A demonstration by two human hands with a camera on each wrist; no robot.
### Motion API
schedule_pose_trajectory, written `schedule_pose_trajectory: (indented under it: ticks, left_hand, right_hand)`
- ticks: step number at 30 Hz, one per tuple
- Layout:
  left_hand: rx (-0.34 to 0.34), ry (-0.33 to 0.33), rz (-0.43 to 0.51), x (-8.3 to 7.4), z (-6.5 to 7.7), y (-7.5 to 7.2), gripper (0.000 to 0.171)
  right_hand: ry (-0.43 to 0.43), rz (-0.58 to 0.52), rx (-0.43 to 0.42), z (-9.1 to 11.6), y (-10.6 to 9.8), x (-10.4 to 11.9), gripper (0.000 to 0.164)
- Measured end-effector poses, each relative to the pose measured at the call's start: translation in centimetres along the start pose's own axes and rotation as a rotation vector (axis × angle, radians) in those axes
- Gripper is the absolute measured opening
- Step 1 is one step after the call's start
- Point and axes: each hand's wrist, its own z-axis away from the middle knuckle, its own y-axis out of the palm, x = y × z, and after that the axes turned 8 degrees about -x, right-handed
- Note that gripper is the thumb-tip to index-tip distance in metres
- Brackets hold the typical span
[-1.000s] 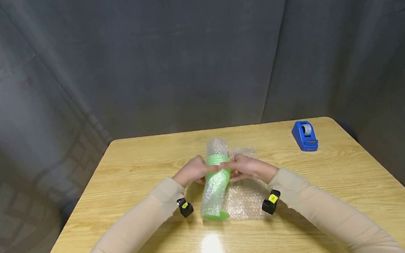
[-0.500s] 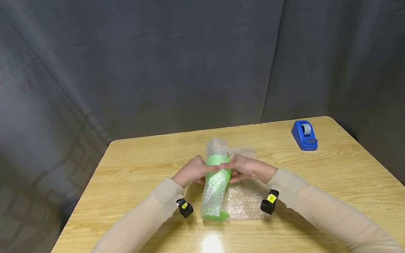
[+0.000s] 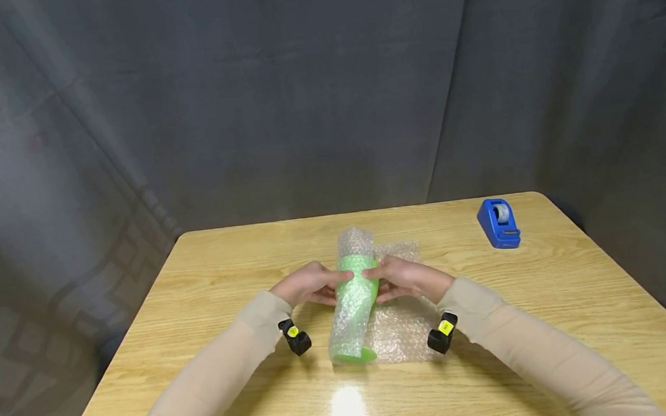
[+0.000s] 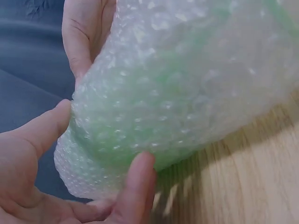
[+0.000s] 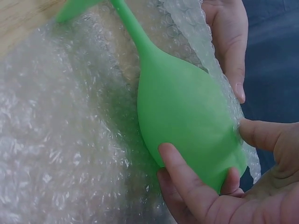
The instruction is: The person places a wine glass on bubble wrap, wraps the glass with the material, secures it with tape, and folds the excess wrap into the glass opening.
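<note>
A green wine glass lies on its side, its foot toward me, partly rolled in bubble wrap. In the right wrist view its bowl, stem and part of the foot show bare on the right side. My right hand grips the bowl, fingers against the bare green surface and thumb on the edge of the wrap. On the other side my left hand holds the wrapped bowl, thumb on top and fingers along the side, as the left wrist view shows. The two thumbs are slightly apart.
A blue tape dispenser with a roll of clear tape stands at the back right of the wooden table. The unrolled part of the wrap lies flat to the right of the glass. A dark curtain hangs behind the table.
My left hand has shifted slightly left, and its thumb has drawn back from my right thumb. The right hand, wine glass and wrap stay almost where they were.
</note>
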Motion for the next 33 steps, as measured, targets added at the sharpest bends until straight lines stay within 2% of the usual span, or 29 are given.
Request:
schedule_pose_trajectory:
  ticks: [17, 26, 33]
  left_hand:
    - [0.034, -0.024, -0.006, 0.50, -0.31, 0.21, 0.049]
    - [0.034, -0.012, -0.024, 0.17, 0.12, 0.09, 0.047]
    - [0.036, 0.007, -0.062, -0.04, 0.26, -0.30, 0.047]
  right_hand:
    - [0.002, -0.033, 0.009, 0.12, -0.05, -0.17, 0.023]
    - [-0.010, -0.055, 0.041, 0.11, -0.07, -0.39, 0.027]
    - [-0.010, -0.096, 0.062, -0.05, 0.27, -0.39, 0.022]
